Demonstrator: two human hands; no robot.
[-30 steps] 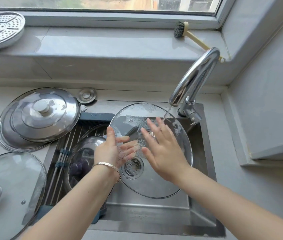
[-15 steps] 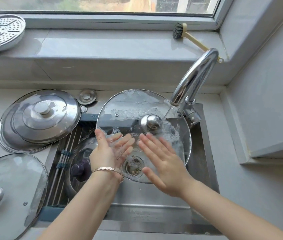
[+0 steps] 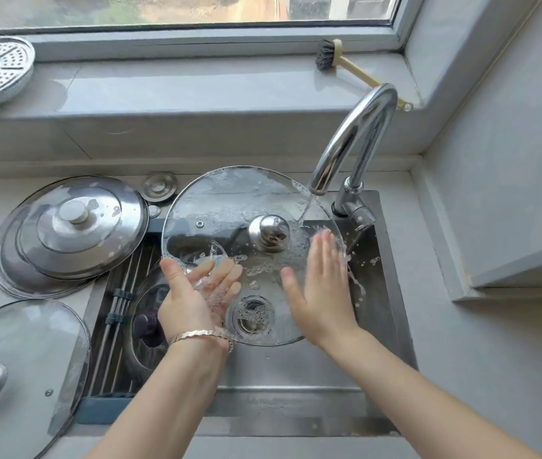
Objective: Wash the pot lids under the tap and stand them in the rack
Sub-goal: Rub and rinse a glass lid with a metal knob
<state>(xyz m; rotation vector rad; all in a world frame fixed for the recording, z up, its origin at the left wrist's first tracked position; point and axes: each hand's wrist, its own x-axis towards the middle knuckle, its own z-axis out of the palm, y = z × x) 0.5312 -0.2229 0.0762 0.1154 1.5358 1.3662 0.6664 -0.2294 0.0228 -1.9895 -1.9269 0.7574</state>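
Item: soapy glass lid, rinsing under tap. Left hand cradling its rim; right hand flat, rubbing, grasping nothing. Risk: suds making it slip into sink.

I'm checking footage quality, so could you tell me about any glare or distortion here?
Head view: daylight from the window glints off the tap and steel lid; wide-angle distortion bows the sill; suds and water cloud the glass lid.
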